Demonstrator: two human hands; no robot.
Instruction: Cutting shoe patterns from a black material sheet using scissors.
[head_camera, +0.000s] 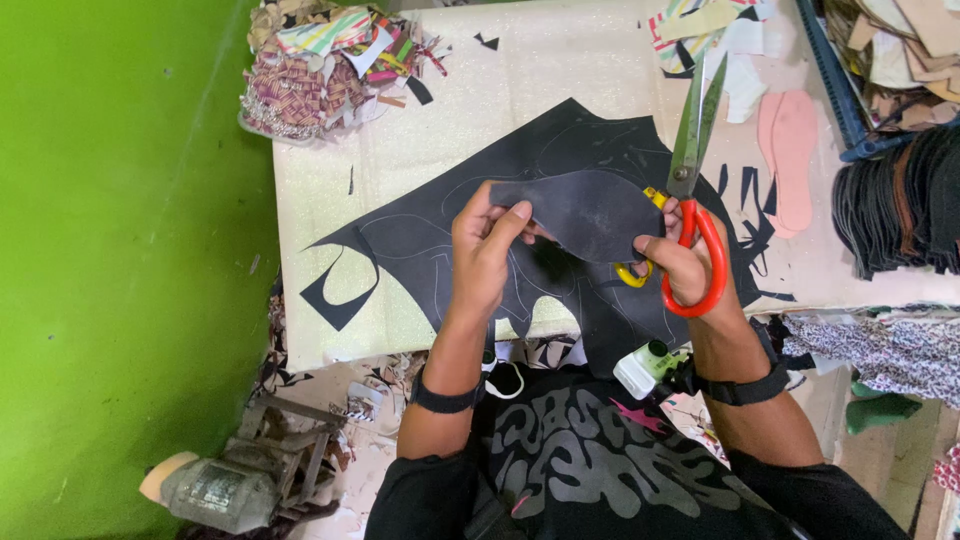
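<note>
Head view: left hand (480, 250) pinches black cut-out's (585, 212) edge.

The single view comes from a camera on the person's head, looking almost straight down over the chest and forearms onto the cream worktable (330, 200), whose far edge runs along the top of the frame. It sits close: the left hand (482, 250) and right hand (685, 265) fill the centre, with the scissors (692, 150) pointing away from the camera. A green wall (120, 250) takes up the left third, and the floor shows below the table's near edge; no second view overlaps.
</note>
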